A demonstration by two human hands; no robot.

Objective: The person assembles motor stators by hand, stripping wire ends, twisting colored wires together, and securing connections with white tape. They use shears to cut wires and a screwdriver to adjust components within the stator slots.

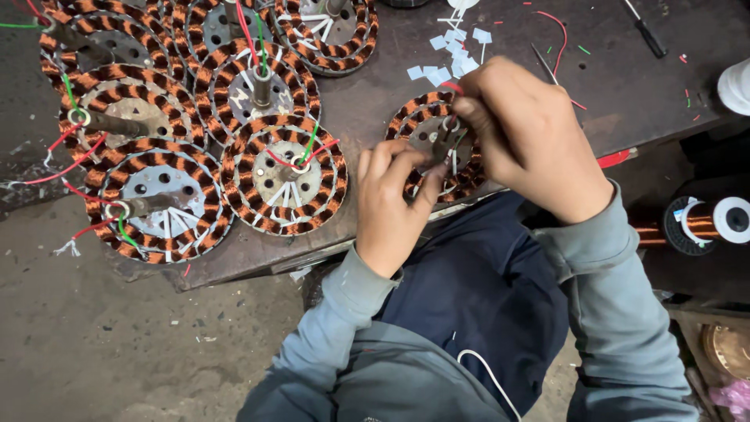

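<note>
While a copper-wound coil ring (434, 148) at the edge of the dark workbench (625, 78) is being steadied by the left hand (391, 207), fingers pressed together, thin wires (451, 87) are being pinched by the right hand (531, 137); tugging hard is judged likely to snap them.

Single head cam, steep downward, close over workbench (625, 86) edge & lap.

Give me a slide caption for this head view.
Both hands work a copper-wound stator beside finished ones.
</note>
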